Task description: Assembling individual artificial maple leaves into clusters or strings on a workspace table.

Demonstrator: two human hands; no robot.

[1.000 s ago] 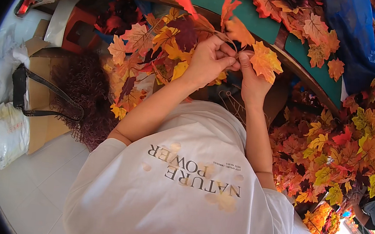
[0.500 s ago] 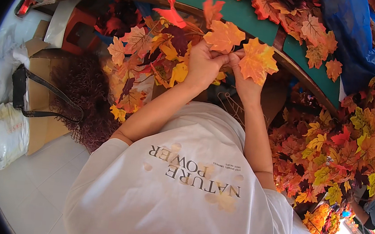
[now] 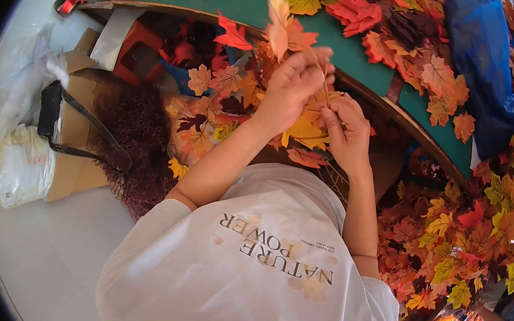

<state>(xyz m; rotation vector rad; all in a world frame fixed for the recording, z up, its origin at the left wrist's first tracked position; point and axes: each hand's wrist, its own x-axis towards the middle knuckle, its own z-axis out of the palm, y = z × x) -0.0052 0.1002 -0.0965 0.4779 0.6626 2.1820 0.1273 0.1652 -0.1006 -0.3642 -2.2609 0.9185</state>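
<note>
Both my hands are raised in front of the green table's near edge, among artificial maple leaves. Blurred by motion, my left hand (image 3: 296, 86) has its fingers curled by the upper part of a thin brown stem (image 3: 326, 91). Lower down, my right hand (image 3: 348, 130) pinches this stem between thumb and fingers. A pale orange leaf (image 3: 278, 26), also smeared, stands up above my left hand. Yellow leaves (image 3: 304, 133) hang below and between the hands. A bunch of orange and dark red leaves (image 3: 227, 84) hangs left of them; how it joins the stem is hidden.
Loose leaves lie on the green table (image 3: 224, 6), beside a blue plastic bag (image 3: 479, 78). A big leaf pile (image 3: 458, 228) rises at right. At left are dark curly strands (image 3: 135, 140), a cardboard box (image 3: 77, 121) with a black strap, and an orange stool (image 3: 139, 52).
My hands have moved apart; the left is higher, the right lower, with the stem showing between them. The orange-yellow leaf over my right hand is gone from there. The view has shifted slightly.
</note>
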